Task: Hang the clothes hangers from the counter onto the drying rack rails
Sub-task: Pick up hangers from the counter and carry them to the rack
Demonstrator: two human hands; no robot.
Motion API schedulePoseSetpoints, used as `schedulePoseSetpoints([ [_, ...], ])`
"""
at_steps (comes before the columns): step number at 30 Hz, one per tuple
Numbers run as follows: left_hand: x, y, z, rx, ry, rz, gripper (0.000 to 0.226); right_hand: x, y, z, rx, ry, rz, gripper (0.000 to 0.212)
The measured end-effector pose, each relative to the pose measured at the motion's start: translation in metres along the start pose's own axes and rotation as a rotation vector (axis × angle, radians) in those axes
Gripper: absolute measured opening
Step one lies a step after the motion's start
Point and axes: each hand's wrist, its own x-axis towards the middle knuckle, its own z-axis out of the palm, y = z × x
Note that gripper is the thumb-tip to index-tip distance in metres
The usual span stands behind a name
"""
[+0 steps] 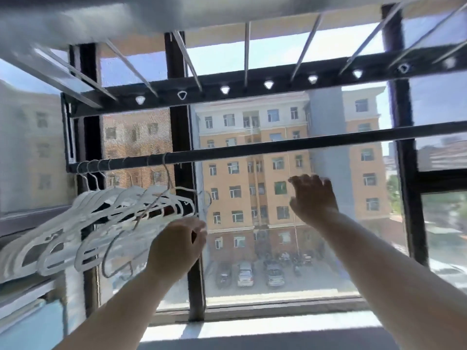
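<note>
Several white plastic hangers point(83, 223) hang by their hooks at the left end of the black lower rail point(252, 147) of the drying rack. They are swung out to the left and blurred. A thin wire hanger point(141, 218) hangs furthest right among them. My left hand point(177, 246) is curled just below the hangers' right ends; whether it grips one I cannot tell. My right hand point(313, 198) is raised under the rail, fingers spread and holding nothing.
Above the rail a black crossbar point(252, 82) carries several thin silver rods point(247, 51) that run toward me. Black window frames point(182, 137) stand behind the rack. A white sill point(278, 327) runs below. The counter is out of view.
</note>
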Motion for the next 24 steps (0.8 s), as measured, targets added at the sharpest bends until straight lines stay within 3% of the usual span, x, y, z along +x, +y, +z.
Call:
schedulePoseSetpoints([
  [4, -0.019, 0.048, 0.047, -0.132, -0.218, 0.089, 0.024, -0.069, 0.054, 0.002, -0.01, -0.243, -0.001, 0.037],
  [11, -0.053, 0.208, 0.105, -0.1, -0.525, 0.358, 0.031, -0.19, 0.215, -0.052, -0.064, -0.525, 0.368, 0.031],
  [17, -0.095, 0.399, 0.137, -0.253, -0.572, 0.501, 0.03, -0.315, 0.372, -0.12, -0.104, -0.54, 0.645, 0.03],
  [24, -0.174, 0.644, 0.183, -0.414, -0.843, 0.611, 0.027, -0.442, 0.541, -0.229, -0.189, -0.508, 0.916, 0.028],
])
